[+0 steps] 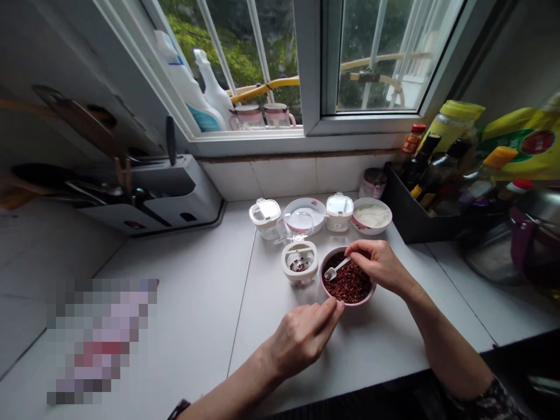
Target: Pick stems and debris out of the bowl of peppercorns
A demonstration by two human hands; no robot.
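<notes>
White counter (196, 303) at centre frame: spoon-filling seems underway, right fingers pinching the spoon (338, 268) in the red-flake bowl (350, 283), left fingertips (339, 304) closed at its rim, calling for a level scoop.

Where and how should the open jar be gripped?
I'd take the jar by its body, just below the rim, left hand coming from the left. That side looks free, while the bowl sits close on the right. The lid stands open at the far side, so keep off it. The jar is upright.
</notes>
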